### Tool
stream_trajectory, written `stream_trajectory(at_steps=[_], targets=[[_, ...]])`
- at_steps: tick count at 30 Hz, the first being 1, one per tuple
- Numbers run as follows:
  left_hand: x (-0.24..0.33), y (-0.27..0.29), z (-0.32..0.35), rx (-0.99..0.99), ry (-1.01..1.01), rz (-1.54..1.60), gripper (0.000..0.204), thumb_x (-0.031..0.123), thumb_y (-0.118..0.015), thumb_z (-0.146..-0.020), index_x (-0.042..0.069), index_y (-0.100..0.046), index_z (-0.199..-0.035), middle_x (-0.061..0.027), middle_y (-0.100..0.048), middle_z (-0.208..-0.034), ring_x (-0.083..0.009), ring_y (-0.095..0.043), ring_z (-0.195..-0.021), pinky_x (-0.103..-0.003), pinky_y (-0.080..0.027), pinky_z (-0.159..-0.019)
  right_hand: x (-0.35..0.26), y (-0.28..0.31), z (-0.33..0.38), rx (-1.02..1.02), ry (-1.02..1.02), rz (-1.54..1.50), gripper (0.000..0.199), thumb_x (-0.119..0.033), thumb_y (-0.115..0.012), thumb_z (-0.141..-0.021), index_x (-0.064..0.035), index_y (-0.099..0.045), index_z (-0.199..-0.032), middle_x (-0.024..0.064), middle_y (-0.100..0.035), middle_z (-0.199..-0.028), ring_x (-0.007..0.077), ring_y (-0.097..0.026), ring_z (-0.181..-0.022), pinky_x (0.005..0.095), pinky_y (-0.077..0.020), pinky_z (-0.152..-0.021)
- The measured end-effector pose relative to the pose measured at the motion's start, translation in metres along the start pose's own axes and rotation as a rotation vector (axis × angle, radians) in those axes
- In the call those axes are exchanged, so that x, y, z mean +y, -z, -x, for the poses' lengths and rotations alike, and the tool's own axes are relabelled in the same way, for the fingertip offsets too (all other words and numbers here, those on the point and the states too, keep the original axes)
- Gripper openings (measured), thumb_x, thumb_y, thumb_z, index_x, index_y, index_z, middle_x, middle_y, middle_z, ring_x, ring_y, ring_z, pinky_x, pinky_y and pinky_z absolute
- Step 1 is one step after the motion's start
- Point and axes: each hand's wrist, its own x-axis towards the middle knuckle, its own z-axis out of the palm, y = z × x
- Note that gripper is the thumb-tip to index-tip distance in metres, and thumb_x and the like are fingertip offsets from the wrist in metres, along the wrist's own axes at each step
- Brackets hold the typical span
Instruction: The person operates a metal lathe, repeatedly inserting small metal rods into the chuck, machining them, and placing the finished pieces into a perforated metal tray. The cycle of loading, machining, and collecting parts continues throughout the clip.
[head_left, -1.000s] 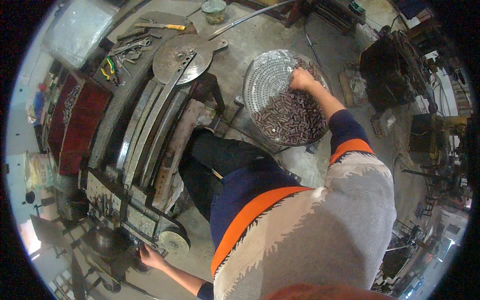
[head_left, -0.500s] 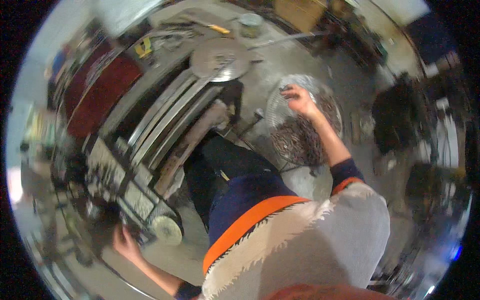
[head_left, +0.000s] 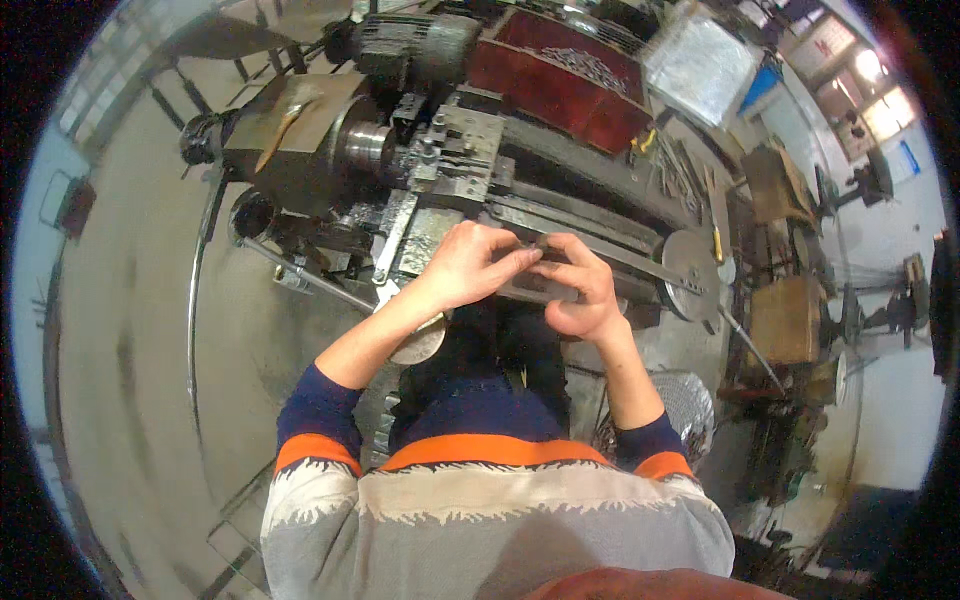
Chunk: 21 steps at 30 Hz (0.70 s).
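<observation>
Item: small dark piece (head_left: 540,242); mostly covered by fingers, exact shape too small to tell | State: pinched in the fingertips of the left hand (head_left: 472,262); right hand (head_left: 588,288) fingertips meet it there | Pose: tilt cannot be told | Place: between both hands

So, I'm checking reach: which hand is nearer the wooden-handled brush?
Left. The left hand is right of and below the brush in the picture; the right hand is farther right.
</observation>
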Motion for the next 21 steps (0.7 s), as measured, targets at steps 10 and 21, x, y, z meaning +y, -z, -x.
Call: stream_trajectory(at_steps=[10, 21], targets=[[-0.032, 0.044, 0.027, 0.230, -0.155, 0.107, 0.026, 0.026, -0.059, -0.079, 0.001, -0.062, -0.074, -0.0177, -0.055, -0.060, -0.0295, -0.055, -0.054, -0.035, -0.041, -0.050, -0.002, -0.024, -0.085, -0.375, 0.160, 0.000, 0.026, -0.010, -0.060, -0.053, -0.0034, -0.062, -0.077, 0.0116, -0.058, -0.077, 0.0322, -0.055, -0.073, 0.0392, -0.0460, -0.062], [-0.052, 0.098, 0.068, 0.507, -0.224, -0.118, 0.018, 0.016, -0.066, -0.072, 0.000, -0.064, -0.081, -0.0128, -0.062, -0.074, -0.0263, -0.060, -0.065, -0.032, -0.046, -0.058, -0.008, -0.075, -0.152, -0.511, 0.120, -0.187, 0.020, -0.014, -0.061, -0.056, -0.0067, -0.067, -0.074, 0.0099, -0.062, -0.079, 0.0286, -0.058, -0.074, 0.0354, -0.0472, -0.067]])
